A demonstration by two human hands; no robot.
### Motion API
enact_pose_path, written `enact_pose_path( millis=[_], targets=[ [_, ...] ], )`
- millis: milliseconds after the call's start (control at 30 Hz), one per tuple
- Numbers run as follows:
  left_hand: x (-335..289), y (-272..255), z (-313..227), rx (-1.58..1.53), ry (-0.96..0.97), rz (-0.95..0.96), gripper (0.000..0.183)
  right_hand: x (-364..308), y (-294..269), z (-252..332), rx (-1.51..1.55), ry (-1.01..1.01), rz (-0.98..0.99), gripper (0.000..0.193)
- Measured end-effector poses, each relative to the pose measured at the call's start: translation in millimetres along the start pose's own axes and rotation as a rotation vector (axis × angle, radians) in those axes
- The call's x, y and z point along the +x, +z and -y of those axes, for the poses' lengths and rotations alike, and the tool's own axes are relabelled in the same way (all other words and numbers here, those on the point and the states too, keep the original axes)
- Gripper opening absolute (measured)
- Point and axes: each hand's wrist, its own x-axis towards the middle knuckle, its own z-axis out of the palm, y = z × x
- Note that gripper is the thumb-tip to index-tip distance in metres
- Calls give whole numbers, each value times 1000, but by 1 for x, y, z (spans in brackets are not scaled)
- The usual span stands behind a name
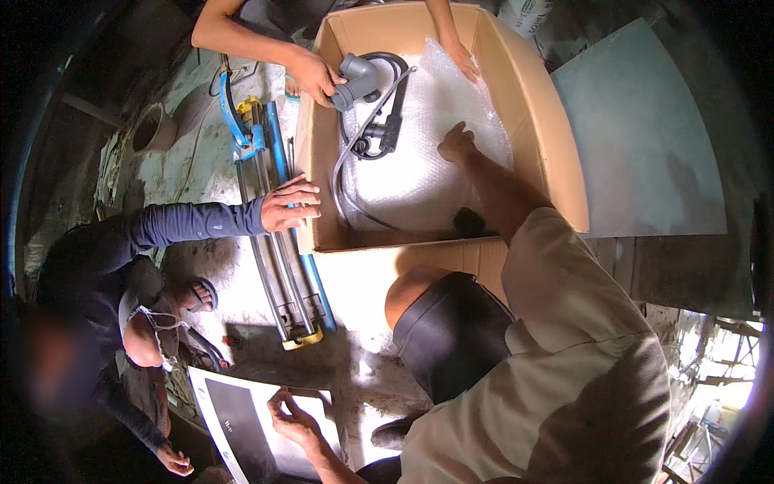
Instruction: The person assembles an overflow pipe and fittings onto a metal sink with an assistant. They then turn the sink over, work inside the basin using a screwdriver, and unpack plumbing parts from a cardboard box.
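Cardboard box (524, 137) on the floor, lined with bubble wrap, several hands around it.

Going left to right: my left hand (292, 419) is down by the near edge of the floor, lying flat on a dark panel with a white border (242, 427), grip open, not closed on anything. Next is a blue and yellow rail tool (278, 266) lying along the box's left wall, with a co-worker's hand (290, 206) resting on that wall. In the box's far-left corner another person's hand (314, 77) holds a grey pipe fitting (359, 79), its hose (345, 173) running far-to-near along the left wall. My right hand (458, 143) presses on the bubble wrap (419, 173) mid-box, grip open and empty. The fitting sits left of it and further away; that hand is much nearer than my left.
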Motion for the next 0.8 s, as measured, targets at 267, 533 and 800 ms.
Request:
enact_pose_path(
  millis=[267,533,800],
  targets=[
    [3,-2,-10,89,-43,6,9,-84,-2,66,-32,-516,-159,65],
    [-2,-1,-7,44,-92,9,11,-129,0,135,-231,-535,16,59],
    [0,-2,4,-23,0,17,5,-17,54,47,-395,-992,-282,26]
  ],
)
